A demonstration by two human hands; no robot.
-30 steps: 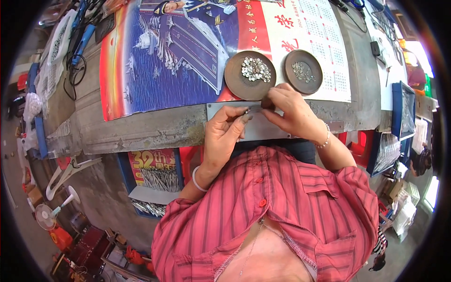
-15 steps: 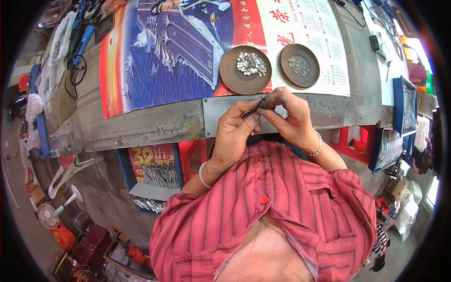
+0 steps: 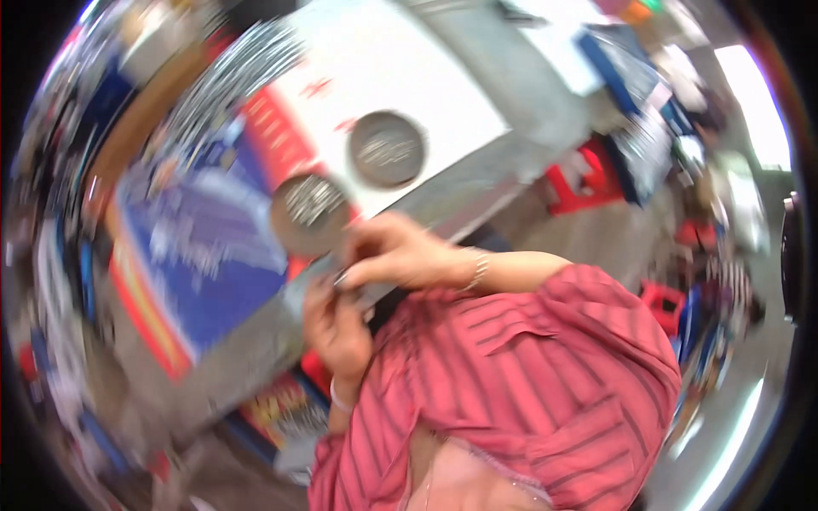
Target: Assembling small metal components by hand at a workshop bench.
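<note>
My left hand [image 3: 338,332] and my right hand [image 3: 399,254] meet at the table's near edge, fingertips pinched together. A tiny dark piece [image 3: 342,278] shows between them, too blurred and small to name. Just beyond my hands stands a round brown dish [image 3: 294,237] with a heap of small shiny pieces [image 3: 313,200]. To its right is a second brown dish [image 3: 362,162], holding thin small metal pieces [image 3: 390,153]. Both dishes rest on a printed poster calendar [image 3: 443,94].
A grey worktable [image 3: 511,77] runs under the poster. Several long thin metal pieces [image 3: 251,64] lie at its far side. At the right are a red plastic stool [image 3: 584,179] and a blue tray [image 3: 609,72]. Below the table's left edge is a box with a colourful print [image 3: 277,400].
The whole view has swung round and blurred, so the table now lies slanted and the dishes appear further left. My hands stay pinched together.
</note>
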